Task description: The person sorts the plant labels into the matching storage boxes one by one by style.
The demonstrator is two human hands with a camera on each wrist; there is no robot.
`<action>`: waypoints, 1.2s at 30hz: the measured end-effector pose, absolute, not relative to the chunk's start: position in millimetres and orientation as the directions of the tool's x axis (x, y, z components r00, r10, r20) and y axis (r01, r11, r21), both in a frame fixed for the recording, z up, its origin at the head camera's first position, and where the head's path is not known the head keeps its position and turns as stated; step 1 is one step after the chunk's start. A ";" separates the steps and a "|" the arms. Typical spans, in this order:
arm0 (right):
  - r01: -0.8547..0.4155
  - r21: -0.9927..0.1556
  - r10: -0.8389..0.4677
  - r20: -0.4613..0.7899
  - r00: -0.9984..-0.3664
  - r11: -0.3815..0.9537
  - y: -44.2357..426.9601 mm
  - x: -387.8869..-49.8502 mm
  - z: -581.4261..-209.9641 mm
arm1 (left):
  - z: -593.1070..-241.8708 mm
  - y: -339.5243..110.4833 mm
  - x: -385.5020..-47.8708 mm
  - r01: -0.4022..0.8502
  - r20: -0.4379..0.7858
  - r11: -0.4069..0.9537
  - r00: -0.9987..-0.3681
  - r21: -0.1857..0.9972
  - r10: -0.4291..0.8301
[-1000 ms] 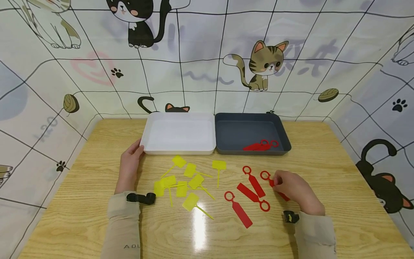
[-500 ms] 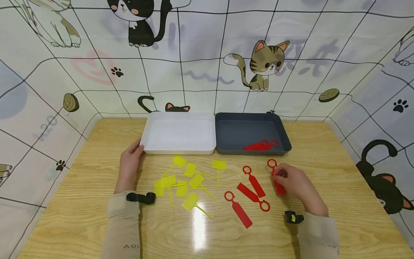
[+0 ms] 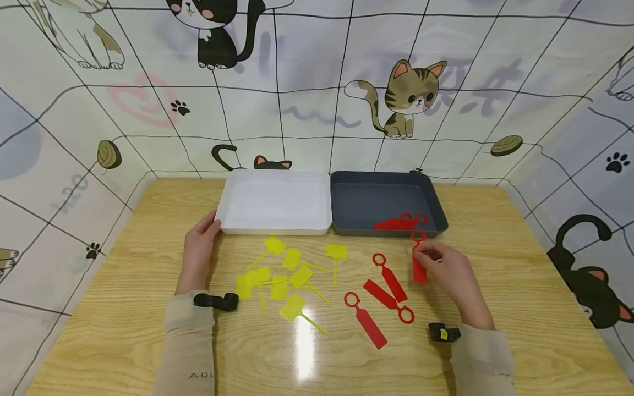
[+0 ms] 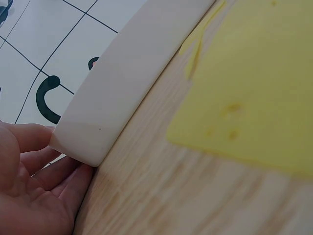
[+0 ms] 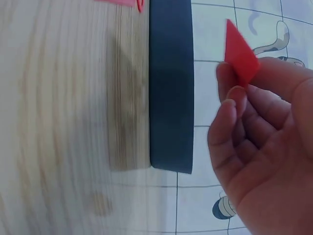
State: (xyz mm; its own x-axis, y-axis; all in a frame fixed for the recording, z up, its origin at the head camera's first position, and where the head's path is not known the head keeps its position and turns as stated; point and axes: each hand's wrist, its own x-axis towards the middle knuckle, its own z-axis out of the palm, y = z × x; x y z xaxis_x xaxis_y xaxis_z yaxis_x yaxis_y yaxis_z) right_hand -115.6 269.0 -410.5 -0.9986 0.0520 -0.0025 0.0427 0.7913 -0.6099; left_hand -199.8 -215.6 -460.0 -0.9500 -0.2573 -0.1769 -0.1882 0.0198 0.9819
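Observation:
My right hand [image 3: 452,272] pinches a flat red tag with a ring end [image 3: 419,270], raised just in front of the dark grey tray [image 3: 369,195]. In the right wrist view, thumb and fingers hold the red tag [image 5: 239,53] by its flat body. Several red tags [image 3: 399,222] lie inside the dark tray near its front wall. At the front left corner of the white tray [image 3: 274,199], my left hand [image 3: 197,256] grips the wall; the left wrist view shows the fingers bent against the tray's corner [image 4: 90,147].
Left of centre, several yellow T-shaped labels [image 3: 293,307] are scattered and partly overlapping. Three red tags [image 3: 370,328] lie on the wooden table [image 3: 520,308], below the dark tray. A cat-patterned cloth [image 3: 317,104] rises behind both trays, which stand side by side.
My right hand has lifted the red tag from the table and carried it forward toward the dark tray, its ring turning to point away from me. The left hand stays at the white tray.

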 end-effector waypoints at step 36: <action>0.074 -0.997 0.140 -0.070 -0.988 0.024 260.4 -167.5 -413.6 | -460.2 -213.5 -200.5 -0.184 -0.160 0.074 -0.953 0.980 -0.257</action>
